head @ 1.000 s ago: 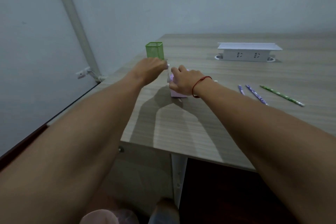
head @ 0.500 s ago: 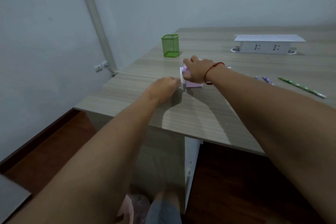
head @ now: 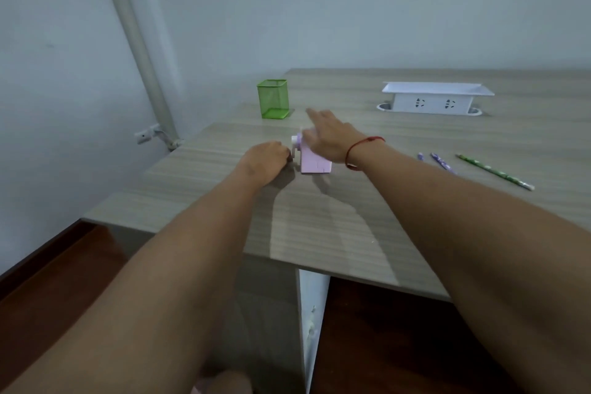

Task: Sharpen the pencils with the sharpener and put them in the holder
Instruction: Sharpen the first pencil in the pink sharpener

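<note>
While the left grip (head: 267, 158) curls closed round the crank (head: 295, 146) of the pink sharpener (head: 316, 164) on the bench (head: 319, 227), the right grip (head: 329, 134) lies open over its top, fingers straight. The green holder (head: 272, 98) stands behind the sharpener, and loose pencils (head: 494, 171) lie well to the right.

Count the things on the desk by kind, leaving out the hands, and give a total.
Pencils: 3
Holder: 1
Sharpener: 1
Socket box: 1
Total: 6
</note>
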